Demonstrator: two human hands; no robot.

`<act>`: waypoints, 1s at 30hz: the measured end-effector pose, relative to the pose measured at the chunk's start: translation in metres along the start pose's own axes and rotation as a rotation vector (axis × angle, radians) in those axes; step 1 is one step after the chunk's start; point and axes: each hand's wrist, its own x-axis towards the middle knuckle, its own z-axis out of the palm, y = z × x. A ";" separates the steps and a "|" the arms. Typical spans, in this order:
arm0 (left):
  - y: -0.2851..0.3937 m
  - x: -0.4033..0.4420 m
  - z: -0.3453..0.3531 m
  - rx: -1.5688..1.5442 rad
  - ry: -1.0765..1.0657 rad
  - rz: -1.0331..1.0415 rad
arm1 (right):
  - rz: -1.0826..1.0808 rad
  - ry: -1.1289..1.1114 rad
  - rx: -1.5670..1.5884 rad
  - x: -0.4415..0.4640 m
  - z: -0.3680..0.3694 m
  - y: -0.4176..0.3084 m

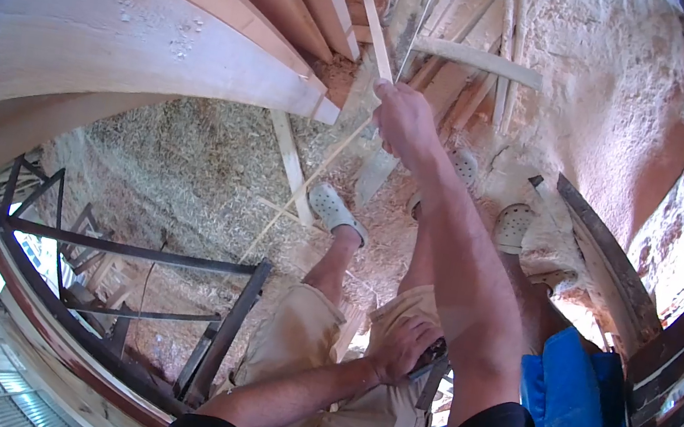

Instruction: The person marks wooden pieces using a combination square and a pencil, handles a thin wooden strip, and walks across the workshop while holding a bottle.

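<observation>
My right hand (409, 122) reaches forward, its fingers closed around a thin wooden strip (376, 24). From the same hand another pale thin length (312, 175) slopes down to the left; whether it is the same strip I cannot tell. A fine white line (425, 9) also runs up from near the fingers. My left hand (409, 347) rests against my right thigh, fingers curled over a small dark object that is mostly hidden. Below my right hand, a pale clog (338, 211) is on my left foot.
Large curved timber boards (148, 34) fill the upper left. A dark metal frame (133, 251) stands at lower left. Wood scraps (480, 60) lie on the sawdust-covered ground (191, 156). Close on my right is another person in blue clothing (569, 407), wearing a clog (513, 228).
</observation>
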 end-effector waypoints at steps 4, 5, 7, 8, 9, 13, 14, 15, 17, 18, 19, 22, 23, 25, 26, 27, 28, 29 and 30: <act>0.005 0.002 -0.006 -0.002 -0.021 -0.003 | 0.051 -0.011 -0.010 -0.030 -0.016 0.019; 0.007 0.003 -0.008 -0.009 -0.075 -0.037 | 0.066 0.005 -0.042 -0.044 -0.020 0.025; -0.001 0.000 0.001 0.006 -0.110 -0.051 | 0.039 0.018 -0.125 -0.070 -0.034 0.046; -0.018 -0.006 0.018 0.034 -0.089 -0.029 | 0.051 -0.004 -0.090 -0.091 -0.045 0.048; -0.027 -0.008 0.024 0.064 -0.068 -0.003 | 0.058 -0.025 -0.056 -0.113 -0.057 0.050; 0.005 0.004 0.002 0.080 -0.066 -0.032 | 0.102 0.055 -0.012 -0.209 -0.105 0.066; 0.000 0.002 0.006 0.091 -0.056 -0.022 | 0.126 0.077 0.025 -0.231 -0.117 0.079; -0.001 0.003 0.008 0.100 -0.046 -0.012 | 0.149 0.101 0.062 -0.249 -0.125 0.093; 0.010 0.006 -0.002 0.135 -0.166 -0.129 | 0.093 0.200 0.089 -0.287 -0.133 0.103; 0.012 0.006 -0.007 0.156 -0.228 -0.186 | 0.064 0.254 0.106 -0.296 -0.137 0.103; 0.007 0.003 -0.008 0.179 -0.162 -0.156 | 0.054 0.291 0.071 -0.297 -0.141 0.104; -0.009 -0.012 -0.028 0.234 -0.028 -0.115 | 0.035 0.408 -0.034 -0.277 -0.152 0.112; -0.002 -0.019 -0.050 0.247 -0.026 -0.135 | 0.031 0.453 -0.073 -0.261 -0.156 0.105; -0.024 -0.041 -0.085 0.492 0.055 -0.034 | 0.082 0.515 -0.203 -0.230 -0.165 0.061; -0.009 -0.046 -0.112 0.498 -0.010 -0.128 | 0.005 0.568 -0.189 -0.213 -0.166 0.044; 0.008 -0.049 -0.140 0.504 -0.074 -0.221 | -0.072 0.622 -0.176 -0.200 -0.165 0.032; 0.005 -0.060 -0.161 0.558 -0.103 -0.287 | -0.062 0.621 -0.202 -0.192 -0.164 0.028; -0.001 -0.075 -0.180 0.614 -0.130 -0.352 | -0.053 0.619 -0.228 -0.184 -0.163 0.024; -0.004 -0.091 -0.198 0.696 -0.169 -0.457 | -0.045 0.617 -0.252 -0.180 -0.163 0.022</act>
